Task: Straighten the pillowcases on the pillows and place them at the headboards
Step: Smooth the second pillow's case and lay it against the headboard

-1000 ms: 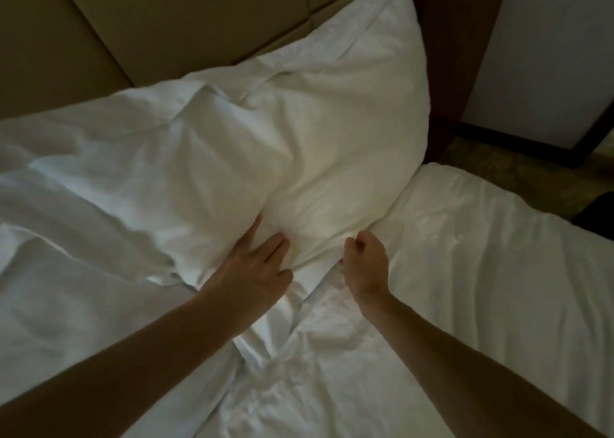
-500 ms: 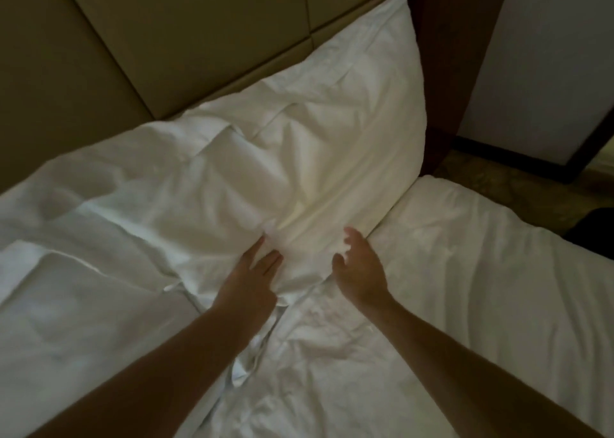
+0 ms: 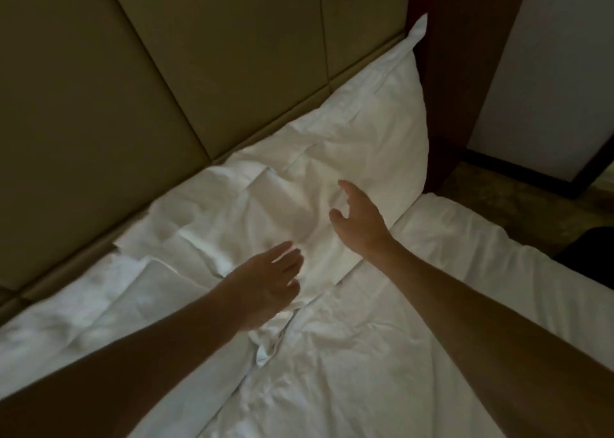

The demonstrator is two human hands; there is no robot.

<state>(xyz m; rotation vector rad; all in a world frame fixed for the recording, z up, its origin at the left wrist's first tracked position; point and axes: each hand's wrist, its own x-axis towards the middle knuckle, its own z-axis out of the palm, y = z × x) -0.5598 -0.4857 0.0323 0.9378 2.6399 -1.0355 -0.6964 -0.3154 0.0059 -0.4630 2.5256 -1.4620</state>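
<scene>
A white pillow (image 3: 358,142) in a creased pillowcase lies against the padded beige headboard (image 3: 199,55), its far corner sticking up by the dark wooden post. A second white pillow (image 3: 99,291) lies to its left along the headboard. My left hand (image 3: 269,281) rests flat, fingers spread, on the near edge of the right pillow. Just above that pillow's middle is my right hand (image 3: 357,218), fingers apart and curled, holding nothing.
A rumpled white sheet (image 3: 382,354) covers the mattress in front of the pillows. The dark wooden post (image 3: 461,72) stands at the bed's right end, with a white wall and carpeted floor (image 3: 518,205) beyond. A dark object (image 3: 594,255) sits at the right edge.
The pillow has been pushed back and flattened against the headboard. My right hand let go of its edge, opened and rose over its middle. The view has tilted up toward the headboard.
</scene>
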